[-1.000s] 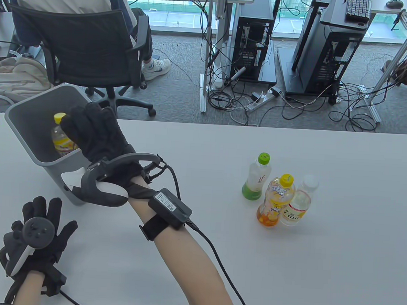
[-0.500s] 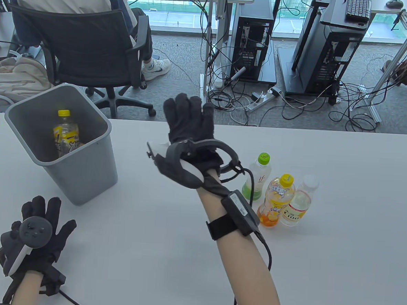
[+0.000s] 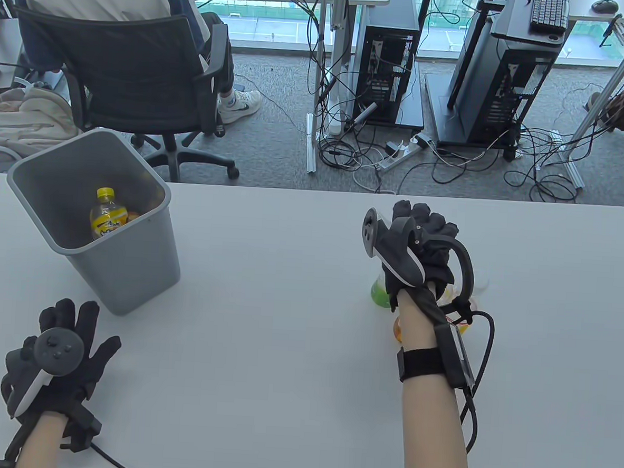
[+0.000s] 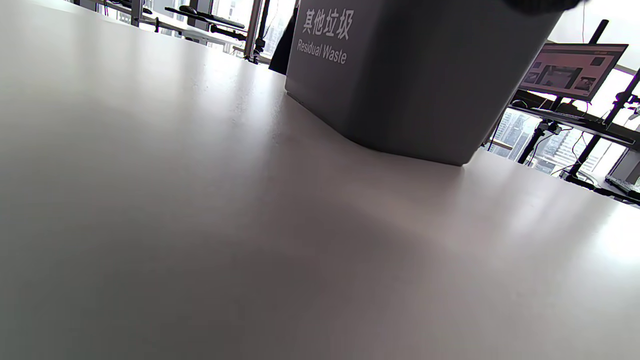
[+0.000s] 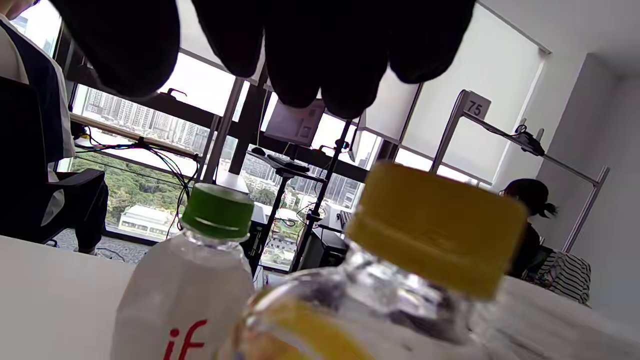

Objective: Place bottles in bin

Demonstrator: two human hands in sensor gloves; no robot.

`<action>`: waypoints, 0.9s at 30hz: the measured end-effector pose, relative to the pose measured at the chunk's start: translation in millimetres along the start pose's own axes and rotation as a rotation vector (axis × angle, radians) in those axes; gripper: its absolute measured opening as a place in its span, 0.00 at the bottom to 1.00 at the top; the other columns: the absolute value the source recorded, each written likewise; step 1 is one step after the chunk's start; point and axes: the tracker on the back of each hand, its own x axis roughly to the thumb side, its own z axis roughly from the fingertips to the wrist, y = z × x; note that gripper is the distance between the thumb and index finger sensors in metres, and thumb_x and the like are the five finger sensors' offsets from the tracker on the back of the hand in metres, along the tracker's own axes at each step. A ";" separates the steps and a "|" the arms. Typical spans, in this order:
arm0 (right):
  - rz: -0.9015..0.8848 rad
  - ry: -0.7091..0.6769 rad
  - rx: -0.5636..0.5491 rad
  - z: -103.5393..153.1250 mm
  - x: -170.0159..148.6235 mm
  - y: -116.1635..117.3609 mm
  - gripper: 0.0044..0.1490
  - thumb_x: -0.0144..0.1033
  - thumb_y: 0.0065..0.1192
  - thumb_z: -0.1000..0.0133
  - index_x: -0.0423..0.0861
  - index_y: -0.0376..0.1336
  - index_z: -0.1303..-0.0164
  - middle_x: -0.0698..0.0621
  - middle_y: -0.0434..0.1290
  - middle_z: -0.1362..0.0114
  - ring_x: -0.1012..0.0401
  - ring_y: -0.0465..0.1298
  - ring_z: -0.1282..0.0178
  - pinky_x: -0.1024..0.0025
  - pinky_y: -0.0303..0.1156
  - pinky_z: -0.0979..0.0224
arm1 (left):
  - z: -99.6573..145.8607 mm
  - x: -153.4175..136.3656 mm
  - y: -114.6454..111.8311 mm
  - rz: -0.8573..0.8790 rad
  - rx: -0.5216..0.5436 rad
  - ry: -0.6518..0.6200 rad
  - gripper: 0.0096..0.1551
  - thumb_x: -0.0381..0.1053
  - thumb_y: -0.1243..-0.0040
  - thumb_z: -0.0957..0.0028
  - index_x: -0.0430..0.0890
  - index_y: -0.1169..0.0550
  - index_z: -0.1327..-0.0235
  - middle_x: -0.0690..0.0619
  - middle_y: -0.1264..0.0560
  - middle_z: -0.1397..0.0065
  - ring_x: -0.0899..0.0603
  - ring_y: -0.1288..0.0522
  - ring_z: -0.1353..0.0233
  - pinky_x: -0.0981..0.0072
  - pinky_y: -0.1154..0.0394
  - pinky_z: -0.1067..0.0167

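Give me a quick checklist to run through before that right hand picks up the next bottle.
1. Right hand above the bottles, fingers not closed on one: ok.
2. Green-capped bottle upright, cap on: ok.
3. Yellow-capped bottle upright, cap on: ok.
4. Third, clear bottle upright: cannot tell, mostly hidden behind the hand.
5. Bin upright with room above the bottle already inside: ok.
6. Left hand resting flat on the table, away from the path to the bin: ok.

Matt grey plastic bin (image 3: 130,265), smooth satin table (image 3: 263,347), clear glossy plastic bottles (image 5: 190,280).
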 end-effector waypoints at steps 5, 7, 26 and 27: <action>0.014 -0.023 0.107 -5.3 2.2 19.4 0.45 0.57 0.58 0.46 0.61 0.50 0.17 0.50 0.62 0.14 0.49 0.67 0.21 0.48 0.63 0.18 | -2.6 1.5 -1.8 -0.010 -0.019 0.000 0.51 0.77 0.57 0.49 0.63 0.55 0.14 0.55 0.66 0.08 0.40 0.68 0.08 0.29 0.64 0.18; 0.031 -0.031 0.162 -7.0 5.3 25.5 0.45 0.56 0.57 0.45 0.61 0.48 0.17 0.50 0.62 0.14 0.49 0.67 0.20 0.48 0.62 0.18 | -3.1 1.8 -2.4 -0.014 -0.024 0.000 0.51 0.78 0.58 0.49 0.63 0.55 0.14 0.55 0.66 0.08 0.40 0.69 0.08 0.29 0.64 0.18; 0.082 -0.039 0.161 -15.2 21.9 41.9 0.39 0.53 0.68 0.51 0.63 0.59 0.28 0.55 0.74 0.31 0.55 0.76 0.34 0.52 0.69 0.23 | -1.4 0.4 -2.5 -0.009 -0.004 0.002 0.51 0.77 0.57 0.49 0.63 0.54 0.14 0.54 0.65 0.08 0.39 0.68 0.08 0.29 0.63 0.18; 0.076 -0.045 0.143 -14.9 21.4 42.4 0.38 0.53 0.68 0.51 0.63 0.59 0.28 0.55 0.75 0.32 0.55 0.76 0.35 0.52 0.69 0.24 | -1.3 0.1 -2.5 -0.008 -0.001 0.001 0.51 0.77 0.57 0.49 0.63 0.54 0.14 0.54 0.65 0.08 0.39 0.68 0.08 0.29 0.62 0.18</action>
